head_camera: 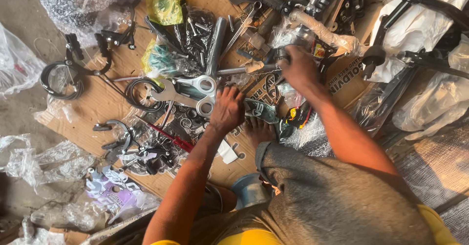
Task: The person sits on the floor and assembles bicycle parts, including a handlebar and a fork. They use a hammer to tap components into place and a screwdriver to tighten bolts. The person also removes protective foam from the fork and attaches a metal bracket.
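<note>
Bicycle parts (215,44) lie heaped on a flattened cardboard sheet (97,103) on the floor, so sorting goes best by lifting one piece clear before tugging — cables and brake arms tangle easily. The right hand (299,66) is closed around a bubble-wrapped part (312,30) at the far side of the heap, while the left hand (226,109) presses fingers-down just beside a silver wrench (188,91) — possibly gripping something small, though that is hidden.

Bike repair workshop: brake calipers (117,137), cables (61,81), spanners (188,91) on cardboard (97,103).
</note>
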{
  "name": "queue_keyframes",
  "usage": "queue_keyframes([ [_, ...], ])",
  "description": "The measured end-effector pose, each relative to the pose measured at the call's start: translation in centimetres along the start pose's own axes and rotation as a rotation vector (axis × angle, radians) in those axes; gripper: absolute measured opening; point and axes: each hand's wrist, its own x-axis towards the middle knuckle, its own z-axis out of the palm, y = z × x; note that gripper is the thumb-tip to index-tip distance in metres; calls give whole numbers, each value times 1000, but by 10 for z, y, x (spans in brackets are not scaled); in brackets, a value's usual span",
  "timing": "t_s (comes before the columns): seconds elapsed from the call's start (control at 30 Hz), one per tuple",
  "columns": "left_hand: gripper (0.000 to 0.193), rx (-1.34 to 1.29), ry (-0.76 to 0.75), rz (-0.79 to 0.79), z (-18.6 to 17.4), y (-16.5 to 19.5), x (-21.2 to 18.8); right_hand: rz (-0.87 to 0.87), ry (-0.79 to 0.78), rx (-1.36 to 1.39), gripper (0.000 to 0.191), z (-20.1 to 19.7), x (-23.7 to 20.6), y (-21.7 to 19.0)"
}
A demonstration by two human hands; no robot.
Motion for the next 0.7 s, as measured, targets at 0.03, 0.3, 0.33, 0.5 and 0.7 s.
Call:
queue_keyframes([
  [0.03, 17, -9, 65, 20, -4, -2, 4, 33, 2, -96, 42, 7, 3, -11],
  [0.3, 19, 167, 162, -141, -29, -17, 55, -48, 24, -185, 25, 25, -12, -33],
  [0.33, 23, 191, 115, -140, -29, -14, 57, -59, -5, -314, 27, 22, -11, -30],
  [0.5, 27, 136, 85, -140, -25, -2, 51, -330, 112, -500, 22, 17, -17, -14],
  [0.7, 36, 67, 20, -177, -16, -2, 45, -126, 41, -444, 25, 10, -45, -4],
])
